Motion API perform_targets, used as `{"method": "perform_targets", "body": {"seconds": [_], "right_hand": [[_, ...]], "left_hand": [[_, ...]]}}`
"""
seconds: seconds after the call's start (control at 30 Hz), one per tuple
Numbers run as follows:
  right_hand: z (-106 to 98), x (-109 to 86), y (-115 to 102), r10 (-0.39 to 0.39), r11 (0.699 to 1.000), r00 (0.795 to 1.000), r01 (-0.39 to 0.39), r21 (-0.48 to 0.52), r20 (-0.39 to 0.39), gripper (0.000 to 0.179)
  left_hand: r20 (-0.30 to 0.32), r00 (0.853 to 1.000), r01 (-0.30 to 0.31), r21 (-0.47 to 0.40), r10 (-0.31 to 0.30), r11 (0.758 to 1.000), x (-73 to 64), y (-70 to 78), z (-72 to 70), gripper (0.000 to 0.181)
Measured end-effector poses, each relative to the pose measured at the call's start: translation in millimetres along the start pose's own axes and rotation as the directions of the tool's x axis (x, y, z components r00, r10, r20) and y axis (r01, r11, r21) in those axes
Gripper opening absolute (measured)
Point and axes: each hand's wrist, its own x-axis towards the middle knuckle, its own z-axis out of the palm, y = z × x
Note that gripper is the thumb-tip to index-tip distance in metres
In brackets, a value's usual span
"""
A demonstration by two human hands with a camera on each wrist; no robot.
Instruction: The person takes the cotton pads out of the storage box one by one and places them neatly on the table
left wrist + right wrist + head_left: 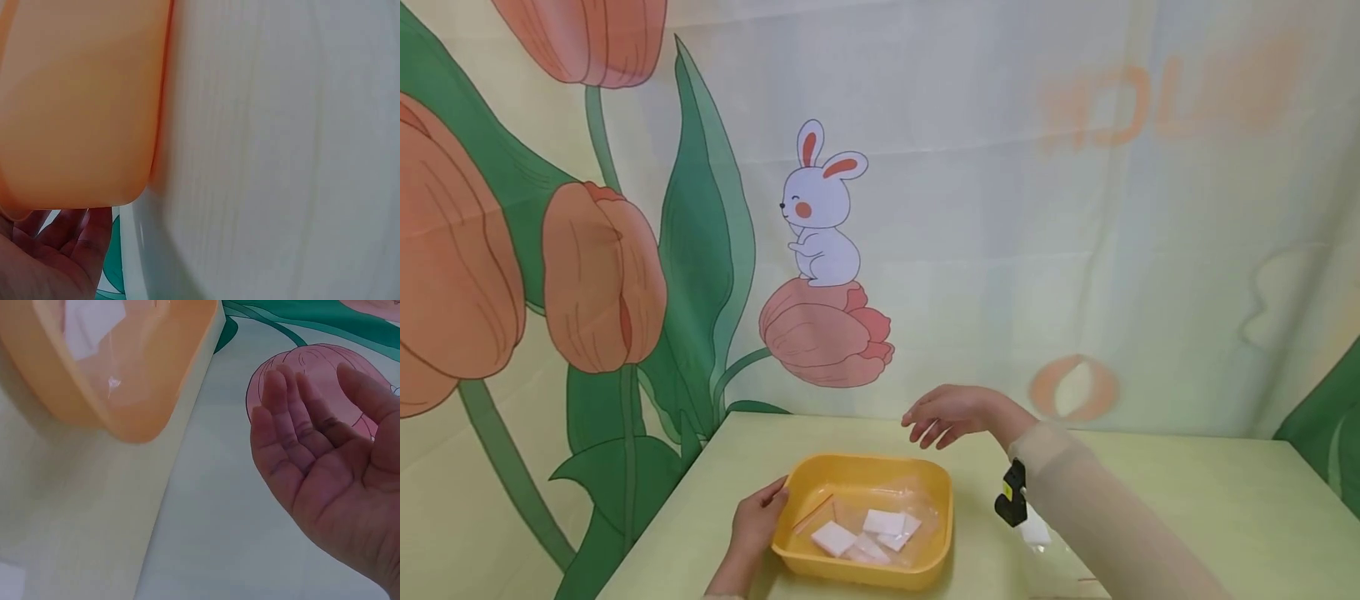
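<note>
- While I watch through the head view, the tray (850,572) sits at six o'clock on the worktop (1187,483), holding clear bags (917,502) and white squares (883,522).
- I have the left hand (754,521) gripping the tray's rim at nine o'clock.
- I see the right hand (947,412) raised beyond the rim at one o'clock, fingers loosely apart and slightly bent, holding nothing.
- Another white piece (1036,530) shows at three o'clock of the tray, partly behind the right sleeve (1075,483); I judge that a low sweep of that arm could knock it away.
- If I lifted by the left hand alone, the tray could tip towards three o'clock and the slick bags slide.
- Blurred orange lettering (1120,104) on the cloth (962,250) at two o'clock looks reversed; I can't read it, nor find any brand or label.
</note>
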Motion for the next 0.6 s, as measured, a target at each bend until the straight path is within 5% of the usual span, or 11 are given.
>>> {"method": "perform_targets", "body": {"seconds": [0.6], "right_hand": [[50, 47.3, 2, 0.168, 0.986, 0.986, -0.168, -0.001, -0.006, 0.035]], "left_hand": [[0.002, 1.0, 0.001, 0.013, -0.001, 1.0, 0.2, 0.0, -0.4, 0.042]]}}
